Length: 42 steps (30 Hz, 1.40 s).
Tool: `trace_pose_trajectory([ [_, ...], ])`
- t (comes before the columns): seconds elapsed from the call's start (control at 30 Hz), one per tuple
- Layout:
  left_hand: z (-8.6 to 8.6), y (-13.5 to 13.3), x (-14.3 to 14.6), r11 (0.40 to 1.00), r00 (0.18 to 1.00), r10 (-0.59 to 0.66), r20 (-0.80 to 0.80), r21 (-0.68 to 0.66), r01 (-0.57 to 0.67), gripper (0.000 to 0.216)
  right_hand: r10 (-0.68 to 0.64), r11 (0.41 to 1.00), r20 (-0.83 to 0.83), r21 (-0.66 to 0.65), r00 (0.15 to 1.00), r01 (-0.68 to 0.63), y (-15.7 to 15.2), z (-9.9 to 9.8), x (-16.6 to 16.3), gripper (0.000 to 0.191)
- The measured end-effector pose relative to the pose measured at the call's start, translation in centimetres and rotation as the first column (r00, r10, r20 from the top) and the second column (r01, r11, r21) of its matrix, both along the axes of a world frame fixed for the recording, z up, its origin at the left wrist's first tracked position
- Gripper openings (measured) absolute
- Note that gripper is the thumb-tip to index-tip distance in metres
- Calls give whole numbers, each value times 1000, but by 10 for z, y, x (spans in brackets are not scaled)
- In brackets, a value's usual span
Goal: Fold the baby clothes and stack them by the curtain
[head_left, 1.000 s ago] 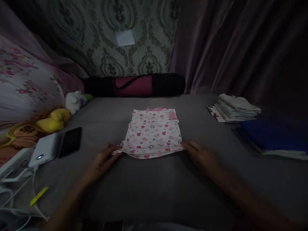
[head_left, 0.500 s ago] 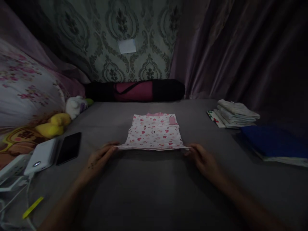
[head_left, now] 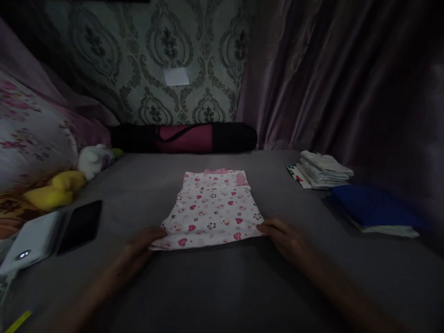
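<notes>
A small white shirt (head_left: 215, 208) with pink hearts and flowers lies spread on the grey sheet in front of me. Its pink neckline is at the far end, and a plain pink patch (head_left: 240, 180) sits near its upper right. My left hand (head_left: 145, 239) pinches the near left corner of the hem. The near right corner is between the fingers of my right hand (head_left: 281, 235). The hem between them lies low, close to the sheet, and the cloth is slightly rumpled at the corners. Both hands are a little blurred.
To the right are a stack of folded clothes (head_left: 324, 170) and a blue folded cloth (head_left: 376, 208). On the left lie a black phone (head_left: 80, 226), a white power bank (head_left: 33, 238) and plush toys (head_left: 55, 189). A long black-and-pink bag (head_left: 185, 138) rests against the wall.
Both hands have drawn the hem toward me and lowered it, so more of the shirt's printed front shows, spread flatter. The view has shifted slightly to the right.
</notes>
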<state>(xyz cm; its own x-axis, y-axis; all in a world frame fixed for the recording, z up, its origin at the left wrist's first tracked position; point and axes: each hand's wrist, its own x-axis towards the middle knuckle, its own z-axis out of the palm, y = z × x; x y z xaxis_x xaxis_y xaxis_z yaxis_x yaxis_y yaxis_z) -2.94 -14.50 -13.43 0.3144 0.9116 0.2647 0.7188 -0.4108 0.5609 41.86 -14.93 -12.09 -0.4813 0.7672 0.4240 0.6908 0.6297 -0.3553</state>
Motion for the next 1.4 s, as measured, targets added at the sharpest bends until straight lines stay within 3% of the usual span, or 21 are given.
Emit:
trace_pose_trajectory([
  [0.13,4,-26,1,1000,998,11,-56,8,-11,32,-7,1000,115,-13,993,8,-16,6,12,36],
  [0.23,15,-48,6,1000,998,-6,-56,-10,5,33,-9,993,182,-112,983,30,-30,18,20,33],
  [0.4,34,-55,13,969,993,-116,-32,-224,106,24,132,960,175,-269,976,-81,-40,33,20,29],
  [0.5,42,-37,19,930,992,-106,63,-347,122,20,102,958,-14,-267,995,-102,-32,29,13,22],
  [0.63,57,-6,34,883,958,141,250,-469,-7,29,-126,907,-297,-422,946,-12,-8,25,-1,19],
  [0.73,65,20,50,834,870,347,351,-540,-116,38,-376,820,-413,-566,829,90,14,28,-14,31],
  [0.83,60,49,61,815,719,491,492,-552,-178,43,-530,757,-513,-645,675,104,39,28,-28,41],
  [0.97,41,88,67,822,595,545,591,-518,-238,40,-555,778,-620,-623,555,82,79,14,-42,43],
  [1.1,28,119,76,837,636,536,555,-449,-313,30,-560,815,-553,-501,617,292,121,-6,-46,37],
  [1.2,21,139,83,815,688,570,448,-413,-406,21,-608,789,-400,-407,686,461,141,-11,-48,32],
  [1.3,14,154,86,800,735,593,329,-343,-492,18,-625,772,-276,-358,730,526,151,-11,-50,31],
  [1.4,4,166,86,822,782,564,265,-268,-502,21,-612,773,-197,-351,766,528,158,-12,-50,34],
])
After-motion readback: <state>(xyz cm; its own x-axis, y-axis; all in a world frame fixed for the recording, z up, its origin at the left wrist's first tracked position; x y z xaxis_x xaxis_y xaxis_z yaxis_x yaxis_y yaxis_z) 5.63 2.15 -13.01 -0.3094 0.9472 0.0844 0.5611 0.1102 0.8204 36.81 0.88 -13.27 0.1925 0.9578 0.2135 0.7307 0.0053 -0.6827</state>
